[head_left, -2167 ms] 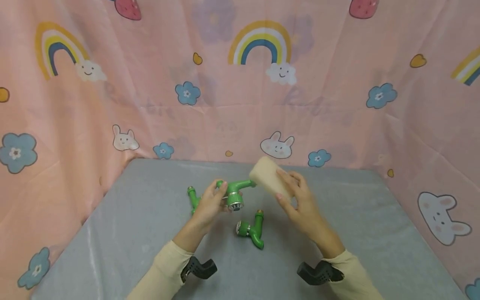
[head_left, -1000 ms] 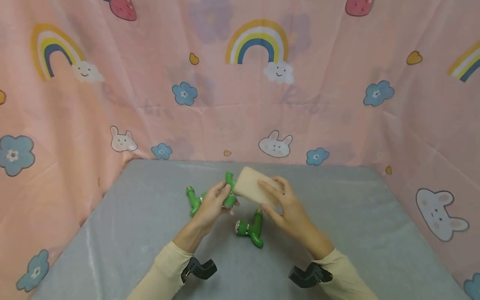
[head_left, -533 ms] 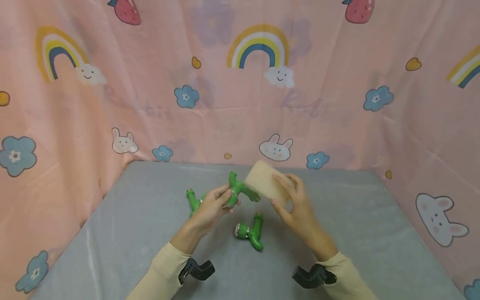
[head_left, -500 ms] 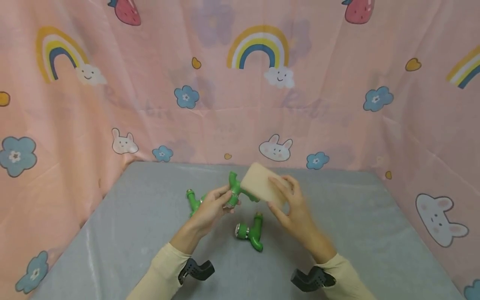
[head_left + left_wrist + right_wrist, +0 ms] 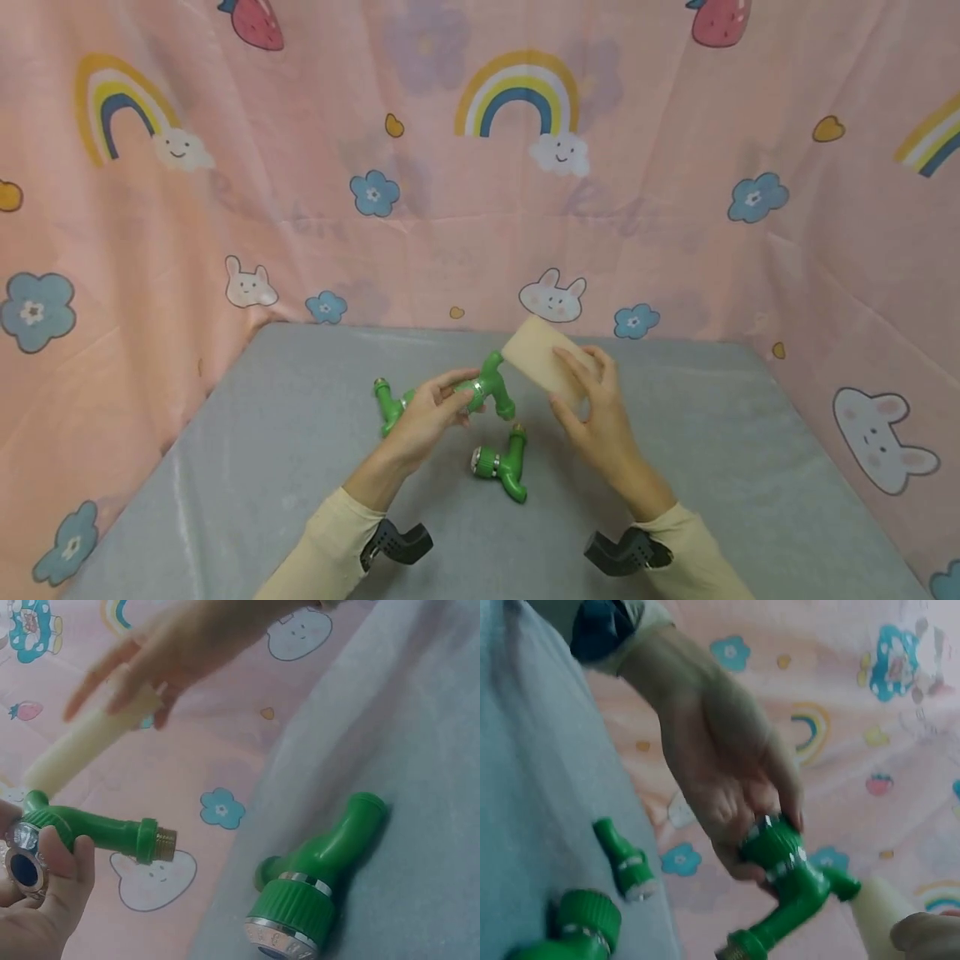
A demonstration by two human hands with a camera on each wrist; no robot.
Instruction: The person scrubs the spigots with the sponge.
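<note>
In the head view my left hand (image 5: 420,423) grips a green faucet (image 5: 492,387) by its knob, above the table. The faucet's spout points up toward the sponge; its brass threaded end (image 5: 165,844) shows in the left wrist view. My right hand (image 5: 606,429) holds a cream block-shaped sponge (image 5: 540,354) between thumb and fingers. One corner of the sponge meets the spout tip, apparently touching it, as the right wrist view also suggests. A second green faucet (image 5: 513,467) lies on the table below the hands. Partly hidden behind my left hand is a third green faucet (image 5: 387,404).
The grey table (image 5: 247,467) spreads under both hands, its surface bare to the left and right. A pink printed curtain (image 5: 480,242) stands along the back and both sides. Black camera mounts (image 5: 397,542) sit on both wrists.
My left hand has turned the held faucet, so its spout faces the sponge and its threaded end points down. The sponge moved left over the faucet, then back up and right. The other faucets stay put.
</note>
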